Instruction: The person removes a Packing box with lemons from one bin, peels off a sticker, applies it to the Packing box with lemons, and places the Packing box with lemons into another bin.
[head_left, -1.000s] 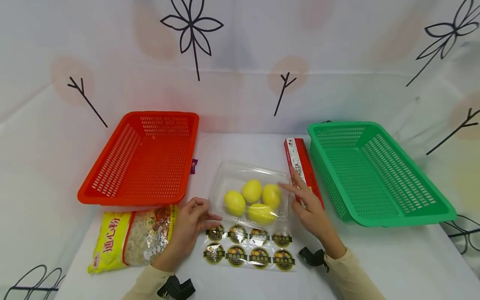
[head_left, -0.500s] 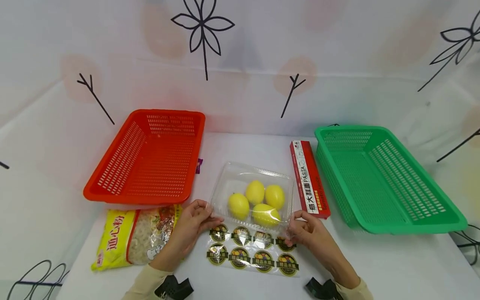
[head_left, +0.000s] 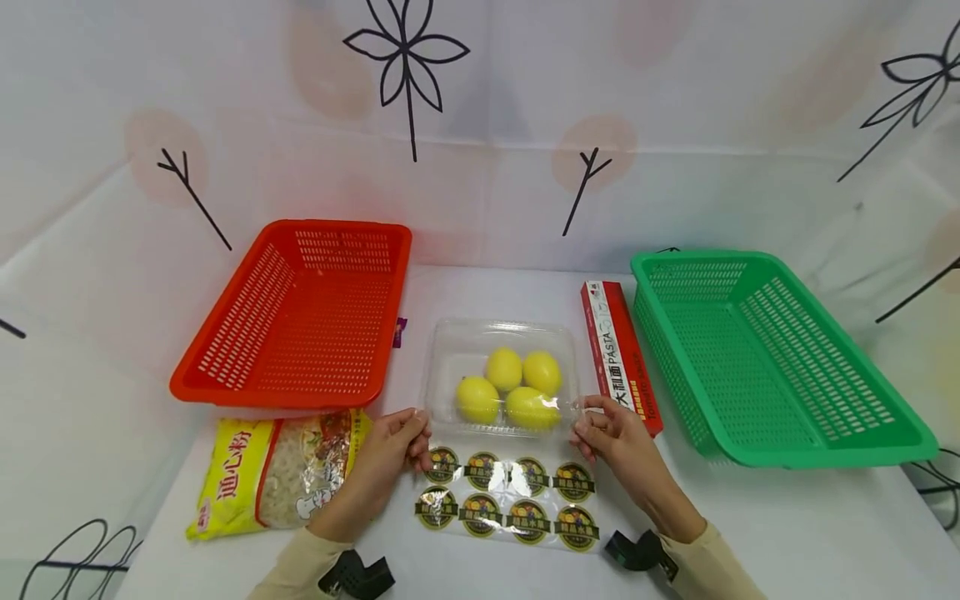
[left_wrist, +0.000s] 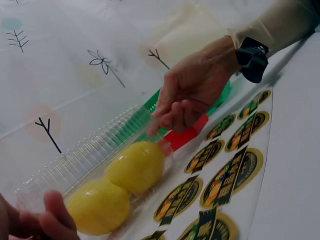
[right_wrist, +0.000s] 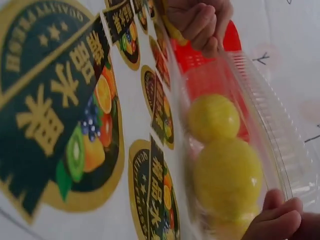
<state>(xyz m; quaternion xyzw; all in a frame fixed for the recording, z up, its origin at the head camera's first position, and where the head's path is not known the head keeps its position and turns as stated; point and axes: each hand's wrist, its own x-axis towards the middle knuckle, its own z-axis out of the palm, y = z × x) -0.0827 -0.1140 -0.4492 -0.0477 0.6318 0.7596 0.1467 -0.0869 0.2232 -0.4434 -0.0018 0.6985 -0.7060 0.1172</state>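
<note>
A clear plastic clamshell box (head_left: 465, 333) with several yellow lemons (head_left: 504, 369) inside stands mid-table, its lid down over them. My left hand (head_left: 393, 446) pinches the rim at the box's near left corner. At the near right corner my right hand (head_left: 617, 442) pinches the rim between thumb and forefinger, as the left wrist view shows with that hand (left_wrist: 192, 92). From the right wrist, the left hand (right_wrist: 202, 22) grips the far corner. Just in front of the box lies a sheet of round black-and-gold fruit stickers (head_left: 504, 500).
A red basket (head_left: 365, 392) stands at the left, partly over a yellow bag of pasta (head_left: 277, 475). Beside the green basket (head_left: 810, 454) at the right lies a red pasta box (head_left: 621, 358). A small purple packet (head_left: 399, 332) peeks out beside the red basket.
My right hand has come from the pasta box side down to the box's near right corner. The clamshell has turned square and shifted slightly away from the stickers.
</note>
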